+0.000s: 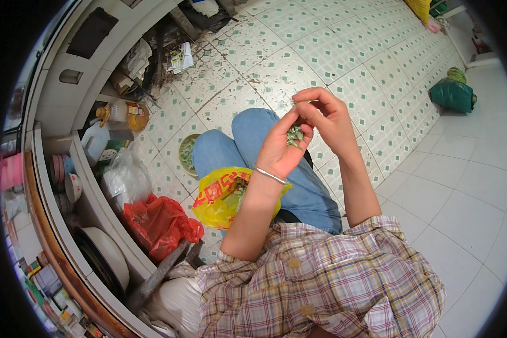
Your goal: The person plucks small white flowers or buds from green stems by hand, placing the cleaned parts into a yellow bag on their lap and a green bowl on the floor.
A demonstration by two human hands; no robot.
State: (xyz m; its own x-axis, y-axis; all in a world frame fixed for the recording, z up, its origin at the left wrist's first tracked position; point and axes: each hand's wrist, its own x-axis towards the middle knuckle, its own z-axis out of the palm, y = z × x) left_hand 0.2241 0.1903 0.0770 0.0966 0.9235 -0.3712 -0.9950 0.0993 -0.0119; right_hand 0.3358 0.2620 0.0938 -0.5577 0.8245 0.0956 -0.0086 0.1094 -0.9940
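My left hand (pixel 276 150), with a silver bangle at the wrist, is curled around a small bunch of green leafy sprigs with pale buds (pixel 295 134). The fingers of my right hand (pixel 331 120) meet the left thumb and fingertips above the bunch. Whether the right fingertips pinch a piece of it is hidden. Below my left forearm, a yellow plastic bag (pixel 213 207) with red printing lies open against my legs, with greens inside. A round woven-look basket (pixel 181 158) of green leaves stands on the floor beside my knee, partly covered by it.
To the left are a red plastic bag (pixel 160 224), a clear plastic bag (pixel 126 175), an oil bottle (pixel 129 116) and a shelf with bowls (pixel 72 188). Debris litters the tiled floor (pixel 236 63) ahead. A green bag (pixel 452 97) stands by the right wall.
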